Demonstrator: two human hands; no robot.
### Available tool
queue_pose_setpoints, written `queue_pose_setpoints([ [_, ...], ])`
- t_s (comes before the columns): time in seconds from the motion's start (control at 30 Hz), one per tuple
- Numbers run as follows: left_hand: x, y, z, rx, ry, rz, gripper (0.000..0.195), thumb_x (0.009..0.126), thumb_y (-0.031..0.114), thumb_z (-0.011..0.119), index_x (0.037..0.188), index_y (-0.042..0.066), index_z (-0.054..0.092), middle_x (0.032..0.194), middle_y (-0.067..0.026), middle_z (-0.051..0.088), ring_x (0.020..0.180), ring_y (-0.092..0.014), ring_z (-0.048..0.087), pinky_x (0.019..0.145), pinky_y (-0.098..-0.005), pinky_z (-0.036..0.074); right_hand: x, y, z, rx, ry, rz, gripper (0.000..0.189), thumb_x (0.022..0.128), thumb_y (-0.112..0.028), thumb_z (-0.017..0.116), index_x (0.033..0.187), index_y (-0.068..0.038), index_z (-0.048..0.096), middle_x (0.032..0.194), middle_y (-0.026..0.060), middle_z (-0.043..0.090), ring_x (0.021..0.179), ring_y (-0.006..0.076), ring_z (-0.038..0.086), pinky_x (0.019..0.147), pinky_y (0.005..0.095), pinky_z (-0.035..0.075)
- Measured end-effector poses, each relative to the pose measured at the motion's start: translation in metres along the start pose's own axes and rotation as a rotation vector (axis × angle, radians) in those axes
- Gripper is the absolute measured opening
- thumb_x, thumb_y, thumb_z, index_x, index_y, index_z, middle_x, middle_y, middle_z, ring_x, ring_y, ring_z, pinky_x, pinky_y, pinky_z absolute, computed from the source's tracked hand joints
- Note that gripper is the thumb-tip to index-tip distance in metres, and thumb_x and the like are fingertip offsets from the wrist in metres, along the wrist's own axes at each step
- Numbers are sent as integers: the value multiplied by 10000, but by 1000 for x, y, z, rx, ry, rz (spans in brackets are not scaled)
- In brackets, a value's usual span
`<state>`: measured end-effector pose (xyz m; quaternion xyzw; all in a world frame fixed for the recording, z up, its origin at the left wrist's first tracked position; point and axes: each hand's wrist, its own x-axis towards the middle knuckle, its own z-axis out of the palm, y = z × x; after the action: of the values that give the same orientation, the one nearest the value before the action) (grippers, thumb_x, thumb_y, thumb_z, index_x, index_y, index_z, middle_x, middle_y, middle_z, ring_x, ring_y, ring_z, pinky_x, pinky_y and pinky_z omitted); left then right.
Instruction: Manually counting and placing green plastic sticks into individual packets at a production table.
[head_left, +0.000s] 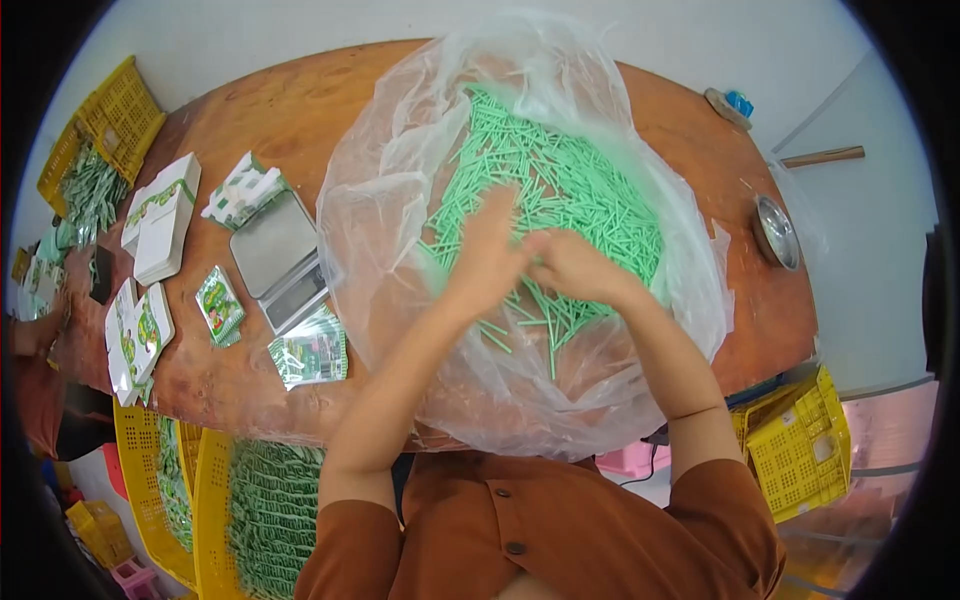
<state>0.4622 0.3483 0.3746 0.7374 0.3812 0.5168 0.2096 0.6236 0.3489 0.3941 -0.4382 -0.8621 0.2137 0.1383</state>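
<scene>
A heap of thin pale green sticks fills an opened clear plastic bag on the wooden table. Both my hands are over the middle of this heap, close together and blurred. My left hand reaches forward with its fingers over the sticks; whether any stick is between them is unclear. My right hand is bent inward, its fingertips near or touching my left hand, and its grip cannot be made out. Left of the bag stands a small digital scale with a patterned packet at its top edge.
Flat white-and-green cartons and small green packets lie left on the table. A metal bowl is at the right edge. Yellow crates of packets stand below. Another person's arm shows far left.
</scene>
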Motion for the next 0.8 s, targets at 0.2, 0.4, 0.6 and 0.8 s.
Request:
queue_pose_setpoints([
  [0.2, 21, -21, 40, -568, -32, -366, 267, 881, 173, 451, 864, -19, 635, 782, -98, 649, 716, -172, 606, 684, -286, 466, -11, 24, -17, 429, -103, 159, 286, 877, -270, 484, 946, 7, 499, 765, 100, 629, 711, 232, 593, 655, 349, 454],
  [0.4, 33, -13, 37, -977, 138, -631, 595, 923, 478, 320, 1269, -6, 340, 1214, -134, 444, 1101, -189, 433, 956, -349, 332, -9, 8, -16, 897, 410, 84, 187, 905, -218, 473, 936, -38, 513, 832, 10, 562, 782, 117, 525, 762, 258, 419],
  [0.6, 10, 19, -21, -624, 62, -559, 591, 888, 328, 494, 1338, 18, 269, 1293, -93, 409, 1133, -211, 417, 980, -360, 302, 12, 12, -13, 660, 350, 88, 249, 885, -191, 501, 1049, -4, 505, 822, 101, 615, 758, 207, 593, 703, 331, 456],
  [0.8, -119, -28, -221, 815, 75, 16, 326, 685, -57, 539, 1002, 1, 583, 943, -144, 570, 922, -295, 531, 792, -396, 423, -3, 34, -3, -332, 172, -40, 243, 759, -85, 558, 1002, -102, 573, 949, 129, 615, 948, 290, 556, 874, 458, 373],
])
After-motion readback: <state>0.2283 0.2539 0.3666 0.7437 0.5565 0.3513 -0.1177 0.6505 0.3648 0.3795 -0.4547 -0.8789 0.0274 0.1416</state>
